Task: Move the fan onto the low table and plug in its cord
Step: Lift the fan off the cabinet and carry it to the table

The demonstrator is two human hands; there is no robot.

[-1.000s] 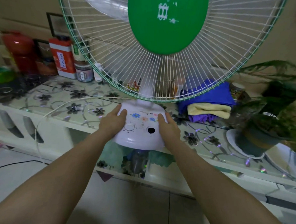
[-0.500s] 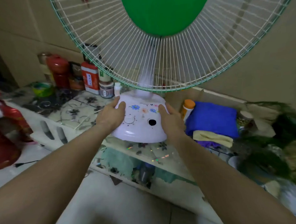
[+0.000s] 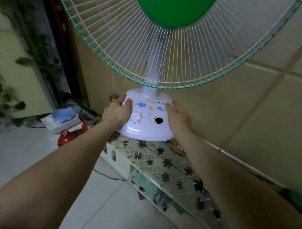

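I hold a white fan by its round base (image 3: pixel 147 124), which carries flower prints, a dial and a dark hole. My left hand (image 3: pixel 116 113) grips the base's left side and my right hand (image 3: pixel 178 119) grips its right side. The wire cage with a green hub (image 3: pixel 170 9) rises above. The base hovers over the left end of the low table (image 3: pixel 165 167), whose glass top has a flower pattern. A thin white cord (image 3: pixel 138 149) hangs from under the base. Its plug is out of sight.
Red thermos flasks (image 3: pixel 66 137) and a white box with blue cloth (image 3: pixel 64 117) stand on the tiled floor left of the table. A black cable (image 3: pixel 108 176) lies on the floor. A leafy plant (image 3: pixel 5 95) is at far left. The tiled wall is close behind the fan.
The fan has travelled left along the table with both hands on its base. The jars, blue towels and potted plant have left the view. The table's left end and the floor items now show.
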